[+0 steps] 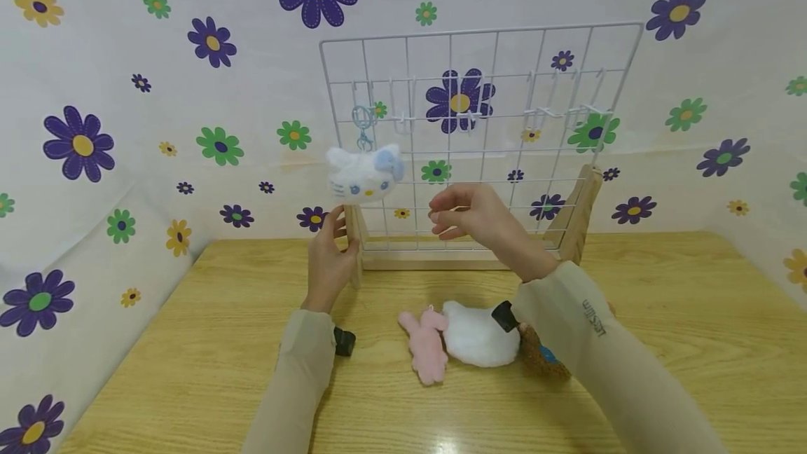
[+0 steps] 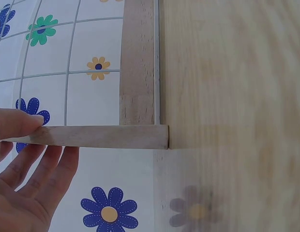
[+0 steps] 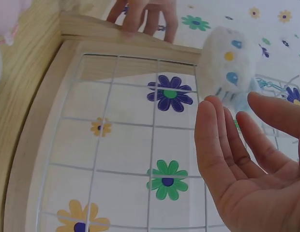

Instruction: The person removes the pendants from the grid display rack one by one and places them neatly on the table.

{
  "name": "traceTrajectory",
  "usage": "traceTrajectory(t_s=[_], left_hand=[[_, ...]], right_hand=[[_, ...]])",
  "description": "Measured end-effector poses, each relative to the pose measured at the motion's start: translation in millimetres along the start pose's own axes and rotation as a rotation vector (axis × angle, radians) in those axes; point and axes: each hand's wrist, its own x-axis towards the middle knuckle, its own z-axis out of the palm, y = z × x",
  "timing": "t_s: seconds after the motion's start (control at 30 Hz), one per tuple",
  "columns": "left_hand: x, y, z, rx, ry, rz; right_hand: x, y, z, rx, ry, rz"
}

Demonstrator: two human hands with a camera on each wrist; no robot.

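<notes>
A white plush cat head [image 1: 366, 177] with a blue bow hangs by a blue clasp [image 1: 363, 128] from a hook at the left of the white wire grid rack [image 1: 466, 153]. My left hand [image 1: 330, 258] holds the rack's left wooden leg [image 2: 106, 137], thumb on one side and fingers on the other in the left wrist view. My right hand [image 1: 473, 216] is in front of the grid, right of the plush head. Its fingers are slightly bent with nothing between them, and the right wrist view shows the plush cat head [image 3: 225, 63] beyond the fingertips.
On the wooden table [image 1: 208, 342] lie a pink plush toy [image 1: 426, 349], a white plush [image 1: 479, 338] and a brown plush [image 1: 545, 363] partly hidden by my right sleeve. Several white hooks [image 1: 542, 114] project from the grid. Flower-patterned cloth [image 1: 145, 181] stands behind.
</notes>
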Motion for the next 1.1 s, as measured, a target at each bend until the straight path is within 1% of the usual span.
traceTrajectory(t_s=[0.13,0.4,0.5,0.73,0.87,1.1], left_hand=[[0.4,-0.9,0.3,0.002,-0.001,-0.004],[1.8,-0.2,1.1,0.003,-0.003,-0.002],[2.1,0.5,0.6,0.001,-0.007,0.000],[0.7,1.7,-1.2,-0.004,-0.011,-0.014],[0.0,1.3,-1.2,-0.002,-0.006,-0.007],[-0.9,-1.4,0.1,0.006,-0.004,0.008]], right_hand=[[2.8,-8.6,-0.4,0.030,0.006,0.005],[6.9,-20.5,1.8,0.103,0.033,-0.022],[8.9,-23.8,2.5,0.145,0.047,-0.031],[13.1,-29.9,6.1,0.222,0.059,-0.060],[16.3,-33.9,8.8,0.265,0.079,-0.070],[19.9,-42.1,13.4,0.300,0.120,-0.071]])
